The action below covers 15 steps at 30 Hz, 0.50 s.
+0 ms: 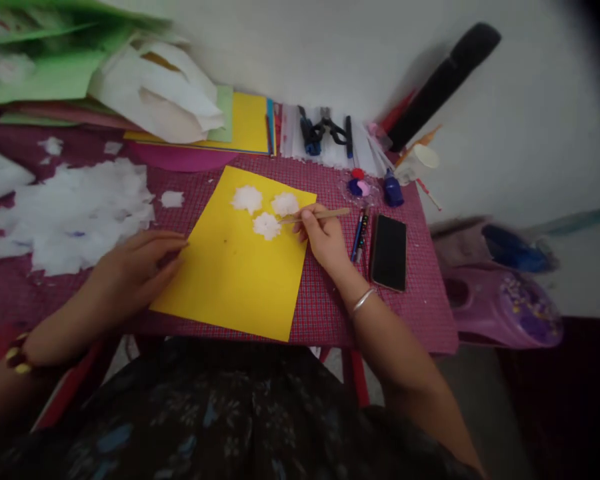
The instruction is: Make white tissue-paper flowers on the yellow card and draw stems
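Observation:
A yellow sheet of paper (230, 287) lies at a slant on the table, with three white flower-shaped paper cut-outs on its upper half: one at the left (247, 199), one at the right (285, 204) and one lower between them (267, 226). My right hand (325, 235) is closed round a thin tan stick (333, 213), like a slim brush; its narrow tip is at the lower flower's right edge. Fingers stretched, my left hand (140, 267) rests at the sheet's left edge and holds nothing.
Left of the sheet lies a heap of white paper cut-outs (85, 213). A phone (389, 252) and pens (361, 235) lie at right, below a small dish of coloured blobs (359, 187) and a blue bottle (393, 189). Pliers (326, 127) and stacked yellow paper (250, 120) lie behind.

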Available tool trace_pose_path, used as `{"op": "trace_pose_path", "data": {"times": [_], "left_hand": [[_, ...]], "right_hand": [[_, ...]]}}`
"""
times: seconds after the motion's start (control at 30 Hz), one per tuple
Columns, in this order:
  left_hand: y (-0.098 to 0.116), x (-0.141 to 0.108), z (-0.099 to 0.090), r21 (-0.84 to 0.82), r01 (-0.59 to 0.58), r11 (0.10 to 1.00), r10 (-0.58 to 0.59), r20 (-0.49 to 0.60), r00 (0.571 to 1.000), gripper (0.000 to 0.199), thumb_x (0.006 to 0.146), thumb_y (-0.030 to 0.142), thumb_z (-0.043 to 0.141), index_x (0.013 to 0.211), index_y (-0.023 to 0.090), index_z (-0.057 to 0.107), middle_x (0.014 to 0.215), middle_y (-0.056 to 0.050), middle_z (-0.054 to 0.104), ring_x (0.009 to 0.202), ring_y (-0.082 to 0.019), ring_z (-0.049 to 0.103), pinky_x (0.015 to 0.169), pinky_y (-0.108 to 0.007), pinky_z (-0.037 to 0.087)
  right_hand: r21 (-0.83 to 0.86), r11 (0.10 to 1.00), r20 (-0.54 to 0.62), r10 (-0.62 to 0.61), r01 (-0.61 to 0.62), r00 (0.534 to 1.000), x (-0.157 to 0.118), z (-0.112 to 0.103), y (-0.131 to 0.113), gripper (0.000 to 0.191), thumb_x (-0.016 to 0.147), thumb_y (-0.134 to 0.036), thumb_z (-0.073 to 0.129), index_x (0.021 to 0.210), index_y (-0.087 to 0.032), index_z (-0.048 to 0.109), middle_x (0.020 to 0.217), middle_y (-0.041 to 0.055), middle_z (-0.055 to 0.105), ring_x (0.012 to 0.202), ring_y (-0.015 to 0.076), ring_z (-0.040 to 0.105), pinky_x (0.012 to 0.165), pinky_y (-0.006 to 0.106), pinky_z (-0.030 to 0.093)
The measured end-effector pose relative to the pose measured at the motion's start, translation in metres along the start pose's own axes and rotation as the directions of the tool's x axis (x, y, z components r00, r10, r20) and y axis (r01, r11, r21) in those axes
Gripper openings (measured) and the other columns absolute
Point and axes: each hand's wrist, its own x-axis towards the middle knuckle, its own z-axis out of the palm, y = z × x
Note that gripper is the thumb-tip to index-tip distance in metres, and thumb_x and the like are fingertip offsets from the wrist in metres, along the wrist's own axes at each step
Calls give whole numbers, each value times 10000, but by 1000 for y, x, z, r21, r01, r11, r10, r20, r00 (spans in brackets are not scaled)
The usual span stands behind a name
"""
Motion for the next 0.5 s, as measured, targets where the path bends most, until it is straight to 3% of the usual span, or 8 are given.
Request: {"op": "trace_pose_path", "data": {"times": [0.13, 0.23, 0.33, 0.43, 0.5], "left_hand": [[7, -38, 28, -39, 41, 998, -45, -99, 994, 226, 1029, 414, 560, 1147, 313, 725, 1265, -30, 785, 1151, -339, 760, 1032, -534, 624], [14, -35, 41, -57, -33, 998, 29, -83, 996, 213, 1047, 373, 559, 1090, 281, 747, 1196, -78, 819, 1097, -329, 779, 970, -526, 637], [17, -33, 41, -102, -88, 991, 85, -30, 996, 186, 1043, 341, 587, 1078, 272, 755, 1194, -92, 828, 1087, -316, 789, 951, -522, 648], [13, -49, 35, -142, -13, 990, -8, -146, 989, 189, 995, 307, 644, 1142, 331, 760, 1186, -61, 824, 1059, -331, 794, 966, -584, 651], [6, -65, 33, -128, 80, 989, -111, -257, 960, 350, 951, 342, 653, 1271, 446, 751, 1174, -24, 824, 1083, -384, 783, 985, -667, 622]], "right_hand": [[3, 997, -69, 80, -80, 994, -1, -5, -3, 475, 977, -722, 618, 918, -251, 612, 713, -29, 639, 567, 118, 581, 550, 272, 460], [54, 983, -90, 177, -173, 980, -2, -6, -5, 511, 932, -762, 636, 922, -252, 594, 703, -37, 633, 543, 114, 563, 553, 269, 466], [123, 965, -148, 249, -233, 957, -1, -8, -3, 517, 890, -757, 675, 918, -247, 597, 687, -45, 627, 520, 109, 537, 555, 264, 470], [175, 946, -204, 307, -274, 930, 2, -8, 1, 497, 875, -733, 689, 939, -246, 612, 680, -52, 622, 516, 111, 513, 552, 262, 471], [193, 938, -223, 327, -287, 918, 2, -8, 3, 474, 881, -712, 687, 945, -247, 617, 693, -48, 630, 528, 114, 513, 545, 257, 466]]}}
